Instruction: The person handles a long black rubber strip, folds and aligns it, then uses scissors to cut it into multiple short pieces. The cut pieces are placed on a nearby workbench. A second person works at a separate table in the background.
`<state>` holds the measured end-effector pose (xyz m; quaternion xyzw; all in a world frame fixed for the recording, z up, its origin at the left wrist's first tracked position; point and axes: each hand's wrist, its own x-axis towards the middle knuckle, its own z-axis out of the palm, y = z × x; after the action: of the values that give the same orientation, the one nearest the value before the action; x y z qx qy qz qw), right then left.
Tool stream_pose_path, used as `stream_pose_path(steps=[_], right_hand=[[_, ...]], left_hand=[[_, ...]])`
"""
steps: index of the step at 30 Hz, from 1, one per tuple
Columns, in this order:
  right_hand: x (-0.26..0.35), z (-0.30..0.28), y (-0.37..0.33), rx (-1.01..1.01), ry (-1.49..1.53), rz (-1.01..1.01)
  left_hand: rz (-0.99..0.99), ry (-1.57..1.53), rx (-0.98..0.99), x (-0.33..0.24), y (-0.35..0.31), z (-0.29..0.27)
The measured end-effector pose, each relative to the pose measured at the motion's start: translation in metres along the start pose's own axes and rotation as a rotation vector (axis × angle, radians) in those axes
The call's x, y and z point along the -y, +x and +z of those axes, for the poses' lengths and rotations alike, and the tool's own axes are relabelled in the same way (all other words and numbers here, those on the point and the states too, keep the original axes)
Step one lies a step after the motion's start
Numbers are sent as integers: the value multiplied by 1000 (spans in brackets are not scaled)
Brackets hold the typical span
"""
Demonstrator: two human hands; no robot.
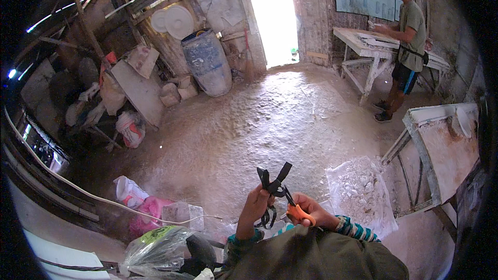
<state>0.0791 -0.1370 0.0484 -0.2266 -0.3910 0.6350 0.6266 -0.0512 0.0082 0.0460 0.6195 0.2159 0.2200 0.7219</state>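
Note:
In front of my body, my left hand (254, 206) is closed round a bunched black strap (279, 177). One flat end of the strap sticks up to the right, and loops of it hang below the fingers. My right hand (313, 210) grips a pair of scissors (299, 213) by their orange handles. The dark blades point up and left and meet the strap beside my left hand; whether they are open or closed on it I cannot tell. Both forearms are in striped teal sleeves.
A white sheet (386, 205) with pale broken pieces lies at right, near a stand with a slanted board (448, 161). Clear plastic bags (155, 254) and a pink bag (150, 210) are at lower left. A blue barrel (207, 62) stands far back; another person (413, 26) works at a white table (358, 41).

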Motion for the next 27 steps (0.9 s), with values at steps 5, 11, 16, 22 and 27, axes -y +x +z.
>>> stream_pose_path(steps=[5,11,16,22,27], right_hand=[[1,1,0,-15,5,-5],[0,0,-1,-9,21,-17],[0,1,0,-12,6,-27],[5,2,-6,-108,-80,35],[8,1,-7,-62,-31,41]], left_hand=[[123,79,45,-9,-4,4],[93,150,-24,-4,-4,-4],[113,159,-28,-12,-7,-2],[51,155,-37,-13,-6,-7],[183,43,-59,-7,-7,-10]])
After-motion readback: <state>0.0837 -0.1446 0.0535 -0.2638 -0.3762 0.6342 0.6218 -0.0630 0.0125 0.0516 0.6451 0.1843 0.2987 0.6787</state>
